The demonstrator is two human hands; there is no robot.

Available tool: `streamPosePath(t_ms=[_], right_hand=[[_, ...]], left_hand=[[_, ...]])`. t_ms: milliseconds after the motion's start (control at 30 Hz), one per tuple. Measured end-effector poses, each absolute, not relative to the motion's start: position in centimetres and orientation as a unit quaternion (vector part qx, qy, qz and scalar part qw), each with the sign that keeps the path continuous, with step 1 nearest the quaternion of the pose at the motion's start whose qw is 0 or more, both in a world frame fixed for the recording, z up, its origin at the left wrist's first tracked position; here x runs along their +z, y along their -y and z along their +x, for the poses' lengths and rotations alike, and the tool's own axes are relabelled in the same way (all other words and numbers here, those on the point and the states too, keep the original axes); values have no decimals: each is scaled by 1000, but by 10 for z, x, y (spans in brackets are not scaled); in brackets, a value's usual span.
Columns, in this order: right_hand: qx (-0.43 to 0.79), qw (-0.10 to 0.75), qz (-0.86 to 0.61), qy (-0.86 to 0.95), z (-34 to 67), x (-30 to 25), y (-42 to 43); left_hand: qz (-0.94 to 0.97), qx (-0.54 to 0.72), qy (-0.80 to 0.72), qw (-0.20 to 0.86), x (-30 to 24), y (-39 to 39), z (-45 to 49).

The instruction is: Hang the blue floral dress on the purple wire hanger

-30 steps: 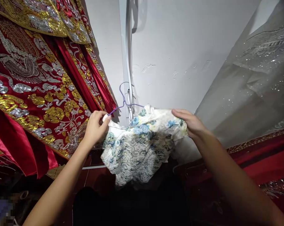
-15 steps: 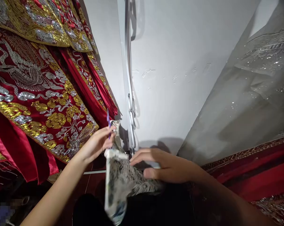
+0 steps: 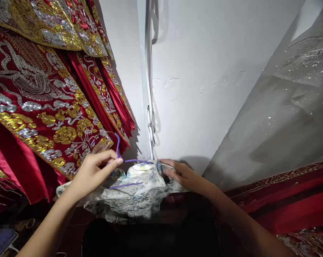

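Observation:
My left hand (image 3: 96, 173) is closed, thumb and fingers pinching a thin purple hanger (image 3: 117, 143) just below its upright hook. The hanger's purple arm runs right into the neck of a pale garment (image 3: 134, 198) with a blue, green and grey print. A second purple bar crosses lower on the cloth. My right hand (image 3: 185, 174) grips the garment's right shoulder area, its fingers bent over the fabric. The garment hangs gathered between both hands, above my dark-clothed lap, and its lower part is blurred.
Red costumes with gold and silver embroidery (image 3: 46, 89) hang at the left. A pale metal rail (image 3: 148, 71) runs down the white wall (image 3: 201, 71). Sheer sparkling fabric (image 3: 281, 114) hangs at the right, above red cloth (image 3: 295, 200).
The garment has swung from lengthwise to spread sideways between my hands. My left hand has moved left and slightly down with the hanger. My right hand has closed on the fabric.

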State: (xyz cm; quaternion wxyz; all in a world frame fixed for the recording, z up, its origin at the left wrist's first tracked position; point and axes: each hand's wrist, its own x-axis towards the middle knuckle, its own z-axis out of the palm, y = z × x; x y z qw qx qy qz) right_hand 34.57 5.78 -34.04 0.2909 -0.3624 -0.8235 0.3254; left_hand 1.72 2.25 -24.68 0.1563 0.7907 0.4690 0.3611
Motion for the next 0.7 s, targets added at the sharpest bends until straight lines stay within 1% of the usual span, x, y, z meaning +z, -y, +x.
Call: streamPosePath(t_ms=[67,200,300,367,433,567,633,700], right_hand=[[388,321,-374,779,349,-338,-45],[488,452,-434,608,380,-341,-33],[450,553,-509,481,421,-344,-44],[411,597,-537,431,442,-339,-55],[412,611,-529,420,448,-328,-68],[444,585,-491,469,423,-295,-84],[445,565,-492,491,407,-285,-83],[442,548,-501,504,401,-282,-77]], left_hand=[[777,435,-446,86,-241,-30,28],[730,560,-392,-12,-242,-33,50],[730,602,-322,-34,-257,-23,58],[762,589,-270,-2,-273,-16,61],[795,540,-269,57,-292,-14,66],[787,434,-391,200,-329,-26,82],[766,429,-414,242,-347,-33,89],[753,436,-419,260,-366,-37,94]])
